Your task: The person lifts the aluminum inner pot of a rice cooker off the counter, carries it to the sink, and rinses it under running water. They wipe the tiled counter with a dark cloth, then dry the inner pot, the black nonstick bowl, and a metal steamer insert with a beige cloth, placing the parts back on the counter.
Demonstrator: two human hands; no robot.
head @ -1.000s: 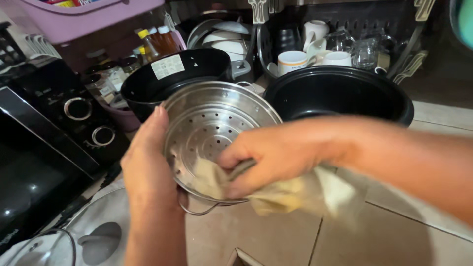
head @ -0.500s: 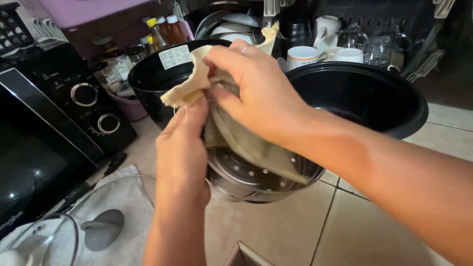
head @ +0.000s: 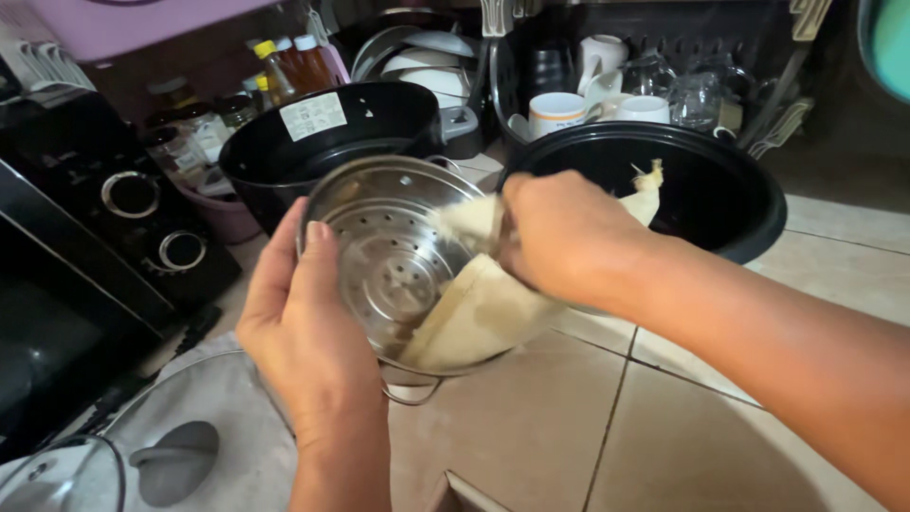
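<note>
Beige tiled counter (head: 682,446), two black pots (head: 322,142) (head: 701,190), glass lids (head: 180,446), black oven (head: 85,246)

A home kitchen, crowded and lived-in. Tiled counter (head: 682,417) underfoot of everything; dish rack (head: 664,57) at the back stacked with mugs (head: 557,112), glasses and plates (head: 417,62). Black pots (head: 322,142) drying alongside, a perforated steel steamer insert (head: 379,256) being wiped with a cloth (head: 474,313). Black toaster oven (head: 95,237) with round knobs at left, sauce bottles (head: 284,62) and jars behind, glass lids (head: 180,446) on a towel.
</note>
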